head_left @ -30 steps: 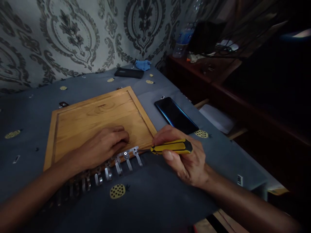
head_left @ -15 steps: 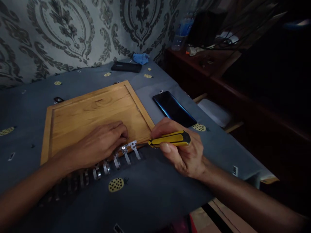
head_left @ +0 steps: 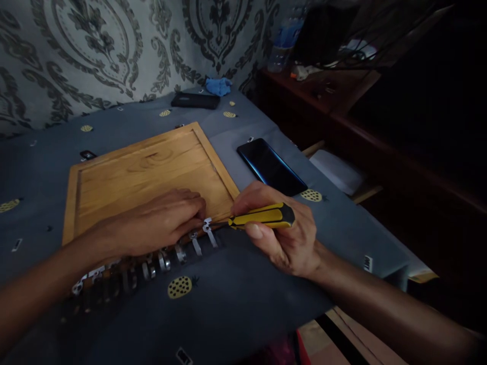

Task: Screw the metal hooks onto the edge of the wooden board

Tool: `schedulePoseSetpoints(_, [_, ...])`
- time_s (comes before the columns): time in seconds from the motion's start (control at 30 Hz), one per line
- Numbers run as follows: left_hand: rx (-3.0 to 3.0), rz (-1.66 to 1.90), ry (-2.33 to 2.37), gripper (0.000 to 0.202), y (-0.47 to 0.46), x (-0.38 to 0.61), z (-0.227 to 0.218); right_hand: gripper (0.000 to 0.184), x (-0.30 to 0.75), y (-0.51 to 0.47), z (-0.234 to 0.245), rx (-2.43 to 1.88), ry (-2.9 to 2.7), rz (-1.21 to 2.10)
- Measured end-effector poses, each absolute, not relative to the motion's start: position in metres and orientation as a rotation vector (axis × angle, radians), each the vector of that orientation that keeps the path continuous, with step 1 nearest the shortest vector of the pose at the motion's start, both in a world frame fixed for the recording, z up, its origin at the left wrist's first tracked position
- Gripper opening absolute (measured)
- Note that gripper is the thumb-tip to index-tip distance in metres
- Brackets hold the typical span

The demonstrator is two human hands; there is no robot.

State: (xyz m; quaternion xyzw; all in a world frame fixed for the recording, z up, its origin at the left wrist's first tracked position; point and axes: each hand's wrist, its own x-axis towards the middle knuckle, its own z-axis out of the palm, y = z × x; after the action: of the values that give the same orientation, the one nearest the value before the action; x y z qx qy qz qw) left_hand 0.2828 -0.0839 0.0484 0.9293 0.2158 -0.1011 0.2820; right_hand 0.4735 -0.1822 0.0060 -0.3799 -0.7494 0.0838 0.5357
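The right hand (head_left: 283, 238) grips the screwdriver (head_left: 262, 216), its tip on a hook (head_left: 208, 228) between both hands. The left hand (head_left: 160, 223) lies flat, fingers touching that hook. A slip could poke them.

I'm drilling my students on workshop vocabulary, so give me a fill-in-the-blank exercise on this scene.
1. The right hand grips a screwdriver whose handle is black and ____.
2. The left hand rests on the near edge of a ____ board.
3. The hooks in a row along that edge are made of ____.
4. The dark phone lies on the cloth to the ____ of the board.

Missing words: yellow; wooden; metal; right.
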Motion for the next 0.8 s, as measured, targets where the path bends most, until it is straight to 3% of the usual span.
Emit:
schedulePoseSetpoints(0.4, [2.480, -0.484, 0.631, 0.020, -0.081, 0.301, 0.062, 0.017, 0.472, -0.181, 0.001, -0.894, -1.757, 0.220])
schedulePoseSetpoints(0.8, [2.294, 0.010, 0.815, 0.026, -0.095, 0.273, 0.047, 0.017, 0.473, -0.182, 0.003, -0.912, -1.791, 0.172])
